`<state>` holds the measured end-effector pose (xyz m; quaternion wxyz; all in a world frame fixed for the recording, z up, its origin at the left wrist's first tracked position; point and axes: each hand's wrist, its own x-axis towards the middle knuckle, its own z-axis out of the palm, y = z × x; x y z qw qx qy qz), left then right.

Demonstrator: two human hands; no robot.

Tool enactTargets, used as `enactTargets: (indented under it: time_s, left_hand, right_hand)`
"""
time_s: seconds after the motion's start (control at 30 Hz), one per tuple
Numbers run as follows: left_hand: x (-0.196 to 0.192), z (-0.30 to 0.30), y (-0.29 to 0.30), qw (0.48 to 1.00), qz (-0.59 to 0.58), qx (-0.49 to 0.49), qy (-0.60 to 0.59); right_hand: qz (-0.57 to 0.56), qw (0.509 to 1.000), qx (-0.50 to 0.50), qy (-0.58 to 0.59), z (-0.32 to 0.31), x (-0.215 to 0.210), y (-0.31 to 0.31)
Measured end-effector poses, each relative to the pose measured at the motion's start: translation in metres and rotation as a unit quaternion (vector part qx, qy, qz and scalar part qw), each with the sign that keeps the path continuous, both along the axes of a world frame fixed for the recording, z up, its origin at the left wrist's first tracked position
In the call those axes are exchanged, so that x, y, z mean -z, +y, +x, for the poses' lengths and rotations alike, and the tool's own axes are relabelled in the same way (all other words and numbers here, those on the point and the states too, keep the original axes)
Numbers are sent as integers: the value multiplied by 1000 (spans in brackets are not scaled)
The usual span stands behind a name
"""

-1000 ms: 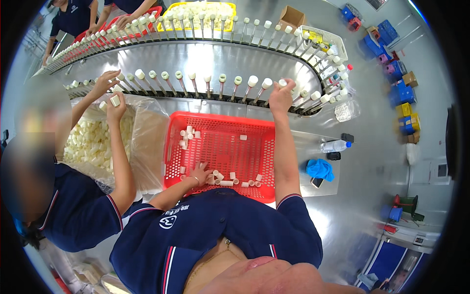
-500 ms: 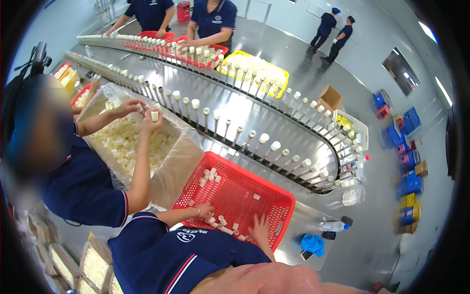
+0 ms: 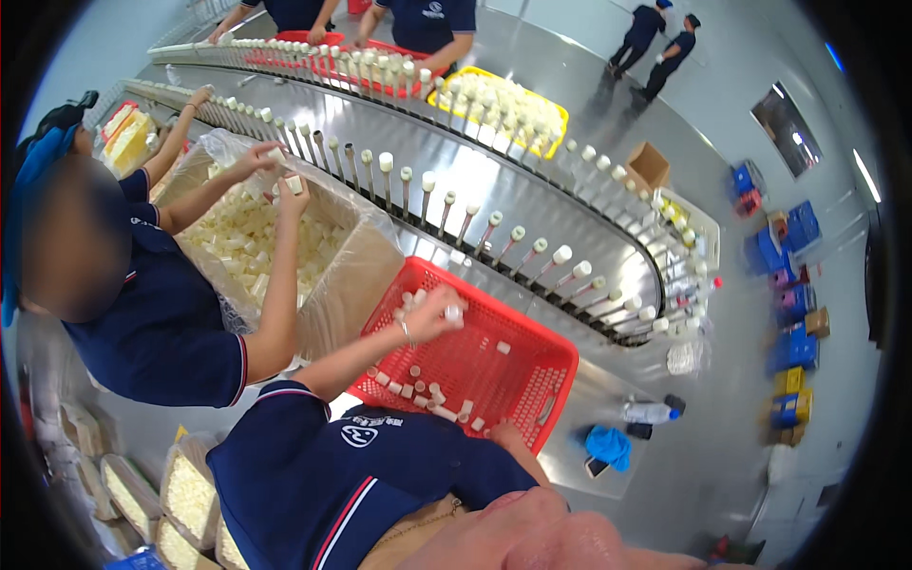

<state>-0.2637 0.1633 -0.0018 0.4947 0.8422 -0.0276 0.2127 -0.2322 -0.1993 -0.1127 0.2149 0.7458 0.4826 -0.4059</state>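
My left hand (image 3: 439, 315) is raised over the far left part of a red perforated basket (image 3: 560, 356), its fingers closed around a white cylindrical cap (image 3: 453, 313). Low at the basket's near right side is my right hand (image 3: 507, 435), partly cut off by my sleeve, so its grip cannot be made out. Several loose white caps (image 3: 434, 391) lie on the basket floor, mostly along the near side. One lone cap (image 3: 503, 348) rests toward the middle. Beyond the basket runs a curved conveyor with upright pegs (image 3: 494, 228), many topped with white caps.
At my left a co-worker (image 3: 152, 313) holds caps above a lined carton (image 3: 332, 285) full of them. Other people stand across the conveyor by red baskets and a yellow basket (image 3: 556, 128). A bottle (image 3: 648, 412), a blue cloth (image 3: 608, 445) and a phone lie right of my basket.
My left hand has lifted from the near side of the basket toward the conveyor, now with a cap. My right hand has drawn back toward the near rim.
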Motion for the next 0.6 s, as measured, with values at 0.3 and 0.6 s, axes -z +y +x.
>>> enactTargets:
  time_s: [0.3, 0.6]
  left_hand:
    - [-99, 112, 75, 947, 219, -221, -79]
    - [-129, 178, 46, 861, 483, -70, 145]
  right_hand:
    - [49, 983, 179, 17, 13, 10, -16]
    - [625, 516, 514, 281, 103, -121, 109]
